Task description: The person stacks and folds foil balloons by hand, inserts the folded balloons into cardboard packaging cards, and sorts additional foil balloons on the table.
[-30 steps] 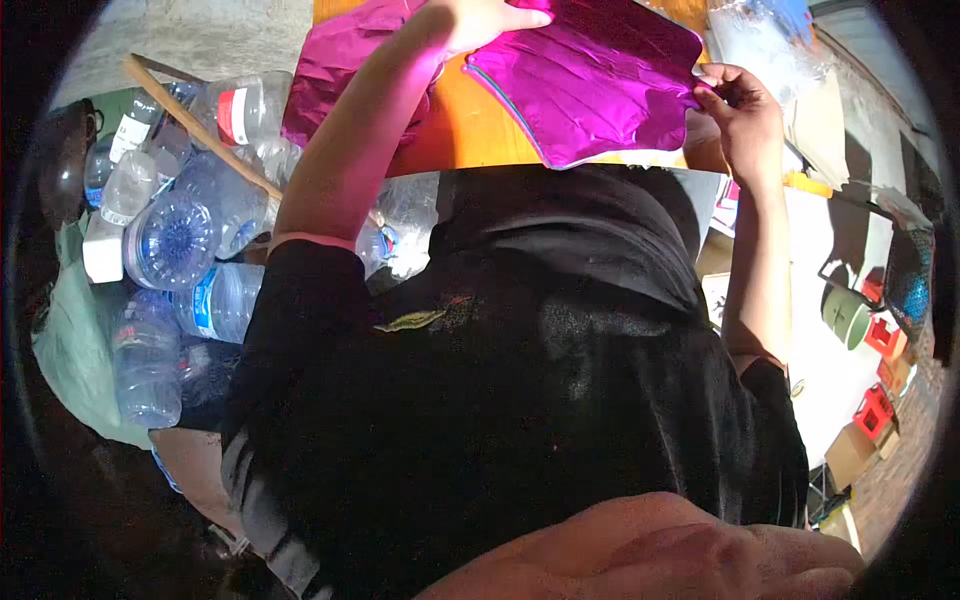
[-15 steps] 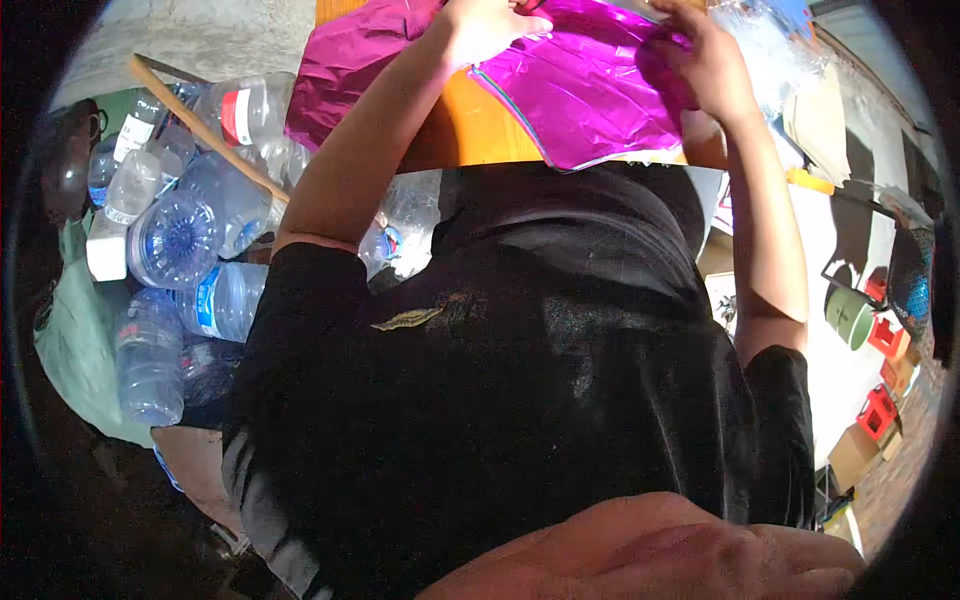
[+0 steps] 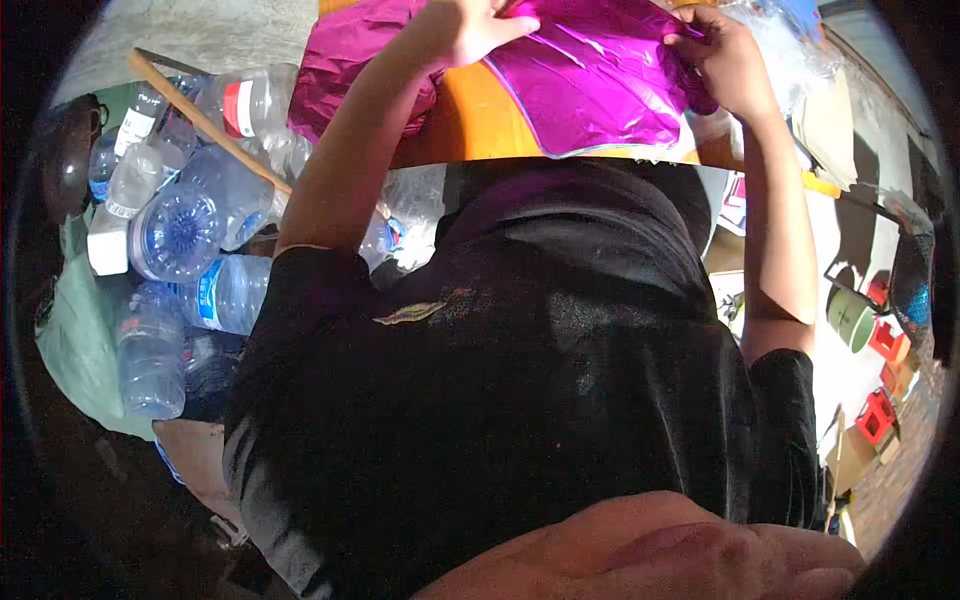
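Note:
A shiny magenta foil sheet (image 3: 600,85) with a thin pale-blue edge lies over an orange wooden tabletop (image 3: 490,115). My left hand (image 3: 470,35) is at the top of the view, its thumb stretched across the foil. Its other fingers are mostly cut off by the frame, so its grip cannot be made out. At the foil's upper right edge, my right hand (image 3: 730,65) is closed, pinching the crumpled material between thumb and fingers. A darker magenta foil piece (image 3: 345,70) lies to the left, partly behind my left forearm.
Several clear plastic bottles (image 3: 180,235) are heaped at the left, with a wooden stick (image 3: 205,120) across them. Clear plastic wrap (image 3: 775,50) lies beyond my right hand. Farther right are a green cup (image 3: 850,318) and red containers (image 3: 876,415).
My right hand has moved right and slightly down, and the foil's right side is more bunched at its fingers. My left hand has shifted a little left. The foil's lower corner has moved up.

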### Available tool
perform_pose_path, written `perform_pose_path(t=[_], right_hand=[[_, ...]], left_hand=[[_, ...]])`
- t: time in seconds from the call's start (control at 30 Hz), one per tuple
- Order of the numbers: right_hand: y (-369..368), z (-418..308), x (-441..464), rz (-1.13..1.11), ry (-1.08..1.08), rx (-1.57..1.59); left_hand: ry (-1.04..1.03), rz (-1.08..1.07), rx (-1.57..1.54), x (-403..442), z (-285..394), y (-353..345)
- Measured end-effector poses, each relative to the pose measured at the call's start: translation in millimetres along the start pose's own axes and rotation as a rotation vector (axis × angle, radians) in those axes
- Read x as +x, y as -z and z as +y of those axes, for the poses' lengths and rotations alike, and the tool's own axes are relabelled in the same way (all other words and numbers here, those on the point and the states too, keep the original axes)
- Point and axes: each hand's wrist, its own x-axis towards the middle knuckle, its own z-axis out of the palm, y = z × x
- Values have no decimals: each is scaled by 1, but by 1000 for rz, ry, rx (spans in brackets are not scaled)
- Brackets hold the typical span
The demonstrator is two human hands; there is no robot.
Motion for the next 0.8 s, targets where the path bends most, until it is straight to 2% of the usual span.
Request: perform_pose_path(t=[0.03,0.07,0.1,0.17,0.2,0.33,0.4,0.43,0.5,0.53,0.57,0.63,0.73,0.8], right_hand=[[1,1,-1,-9,5,97],[7,-26,-5,-91,-148,111],[1,-36,-13,-94,-148,112],[-8,-48,-21,86,-49,358],[-8,-48,-22,84,-47,357],[-4,-38,-33,8,-56,255],[1,-31,-39,-24,-58,202],[4,-27,-42,-41,-59,177],[9,-20,-48,-75,-62,127],[12,-16,-51,-94,-64,103],[14,-12,-54,-113,-65,79],[16,-6,-60,-156,-65,32],[18,-1,-69,-180,-18,-87],[19,0,-70,-179,26,-181]], left_hand=[[-160,-54,119,-4,-8,4],[-80,-90,134,-6,-12,3],[-77,-89,135,-7,-16,2],[71,-82,135,-9,-17,2],[102,-54,-103,-12,-16,-1],[199,-171,-39,-16,-14,2],[-64,-189,-387,-20,-40,-12],[-64,-190,-388,-25,-36,-11],[-151,-30,9,-38,-14,-4],[-104,-152,-101,-36,-1,5],[-102,-153,-102,-38,5,9],[-230,-164,285,-44,10,15],[-318,-104,247,-47,6,13],[-313,-151,270,-46,-1,13]])
